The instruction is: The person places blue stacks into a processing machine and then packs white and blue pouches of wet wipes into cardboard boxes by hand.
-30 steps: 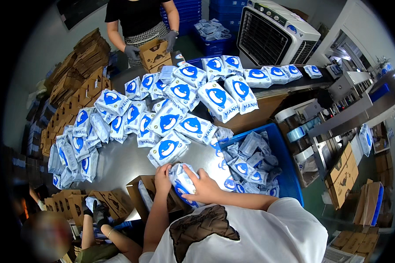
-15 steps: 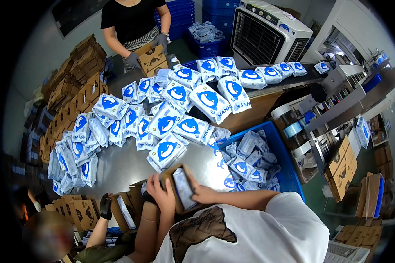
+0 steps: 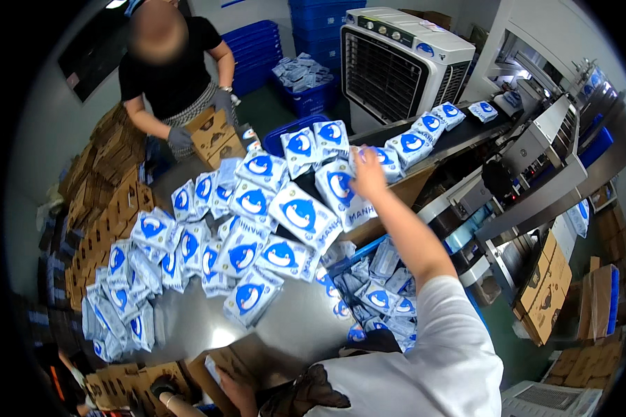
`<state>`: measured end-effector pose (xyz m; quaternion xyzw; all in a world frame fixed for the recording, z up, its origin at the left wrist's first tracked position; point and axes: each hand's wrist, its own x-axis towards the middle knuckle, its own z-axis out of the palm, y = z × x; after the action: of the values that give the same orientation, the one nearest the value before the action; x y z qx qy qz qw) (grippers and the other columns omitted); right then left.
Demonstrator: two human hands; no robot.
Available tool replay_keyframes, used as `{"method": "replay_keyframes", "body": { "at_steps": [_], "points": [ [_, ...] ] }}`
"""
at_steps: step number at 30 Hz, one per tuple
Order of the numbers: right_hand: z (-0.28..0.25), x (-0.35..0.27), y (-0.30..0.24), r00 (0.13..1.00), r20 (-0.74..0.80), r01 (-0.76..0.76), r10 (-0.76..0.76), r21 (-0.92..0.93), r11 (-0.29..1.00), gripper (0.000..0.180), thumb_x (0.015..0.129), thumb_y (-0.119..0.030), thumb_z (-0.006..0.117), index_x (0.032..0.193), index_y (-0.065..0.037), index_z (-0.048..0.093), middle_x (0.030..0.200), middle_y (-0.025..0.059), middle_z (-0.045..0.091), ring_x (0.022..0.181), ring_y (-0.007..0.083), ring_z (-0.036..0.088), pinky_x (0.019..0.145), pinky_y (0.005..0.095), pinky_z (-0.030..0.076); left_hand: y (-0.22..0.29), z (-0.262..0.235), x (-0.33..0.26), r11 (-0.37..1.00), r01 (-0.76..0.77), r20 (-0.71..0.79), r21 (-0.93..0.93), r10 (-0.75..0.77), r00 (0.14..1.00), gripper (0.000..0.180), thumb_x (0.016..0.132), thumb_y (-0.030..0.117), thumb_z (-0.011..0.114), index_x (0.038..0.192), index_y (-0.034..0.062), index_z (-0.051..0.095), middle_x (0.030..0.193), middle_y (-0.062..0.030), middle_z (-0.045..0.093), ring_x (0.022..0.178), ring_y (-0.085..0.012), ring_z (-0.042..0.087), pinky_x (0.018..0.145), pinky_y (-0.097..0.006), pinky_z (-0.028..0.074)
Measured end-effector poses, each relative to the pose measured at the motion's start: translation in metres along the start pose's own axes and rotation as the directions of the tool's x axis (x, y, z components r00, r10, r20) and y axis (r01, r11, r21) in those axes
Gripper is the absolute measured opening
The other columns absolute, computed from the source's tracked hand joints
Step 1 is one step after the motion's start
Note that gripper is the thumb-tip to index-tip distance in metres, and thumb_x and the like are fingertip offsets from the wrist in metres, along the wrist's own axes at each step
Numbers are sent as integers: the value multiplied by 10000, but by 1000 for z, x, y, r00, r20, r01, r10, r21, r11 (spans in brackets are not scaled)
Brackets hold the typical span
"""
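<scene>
My right hand [image 3: 369, 175] reaches far forward to the belt's end. Its fingers lie spread on a soft white packet [image 3: 391, 160] with a round blue whale print, the thumb apart. A larger packet of the same kind [image 3: 339, 187] lies just below that hand. Low in the view, my left hand [image 3: 238, 393] is closed on the side of an open brown carton [image 3: 233, 358], partly hidden by flaps and my sleeve. Many such packets, among them a near one [image 3: 253, 297], cover the metal table [image 3: 195, 316].
A blue crate [image 3: 334, 267] of packets stands beside my right arm. The conveyor [image 3: 459, 139] runs off to the right. Across the table a gloved co-worker holds a carton [image 3: 215, 135]. Another person's black-gloved hand [image 3: 164, 386] is at cartons on my left. An air cooler [image 3: 396, 69] stands behind.
My right hand has left the carton and stretched forward to a packet by the belt. My left hand and the carton have shifted down and left. The view has turned slightly.
</scene>
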<state>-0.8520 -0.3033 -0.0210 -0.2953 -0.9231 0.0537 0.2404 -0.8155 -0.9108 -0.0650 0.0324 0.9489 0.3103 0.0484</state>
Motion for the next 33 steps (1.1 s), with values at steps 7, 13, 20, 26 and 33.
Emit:
{"method": "replay_keyframes", "body": {
  "at_steps": [7,13,20,26,33],
  "points": [
    [28,67,88,821,557,-38,127,-169,985,1429,365,-596,823,1465,-177,12,1487,197,164,1387,366,97,1066,584,141,5,-16,13,881,-156,-160,447,250,955,533,817,213,535,1255,-60,398,1248,-229,453,1137,-382,443,965,-421,366],
    [43,-1,15,907,420,-19,-16,77,997,1118,529,-584,721,1434,-162,218,1361,275,338,1336,375,230,1048,625,69,-3,-24,6,607,-214,-163,765,504,848,544,856,321,481,1220,-80,439,1180,-237,494,1068,-380,493,932,-441,403],
    [32,-117,-59,970,178,91,-165,363,927,998,539,-285,754,1415,-225,279,1299,265,358,1230,412,344,1036,531,239,-12,-3,40,592,-569,31,571,677,735,619,742,138,597,1291,-26,363,1304,-220,407,1207,-421,365,1007,-500,297],
    [55,-182,-116,891,252,248,-379,430,868,1108,536,-206,783,1449,-301,163,1361,194,306,1235,400,324,993,556,276,76,74,27,923,-385,216,11,374,902,678,678,52,700,1270,-6,375,1410,-301,117,1281,-477,187,1023,-508,239],
    [67,-169,-106,880,444,7,-168,342,940,1242,470,-323,817,1461,-225,74,1310,199,375,1147,400,415,939,530,342,61,80,29,858,-477,-54,192,494,868,610,677,135,727,1206,15,448,1414,-319,119,1292,-494,134,1037,-564,156]
  ]
}}
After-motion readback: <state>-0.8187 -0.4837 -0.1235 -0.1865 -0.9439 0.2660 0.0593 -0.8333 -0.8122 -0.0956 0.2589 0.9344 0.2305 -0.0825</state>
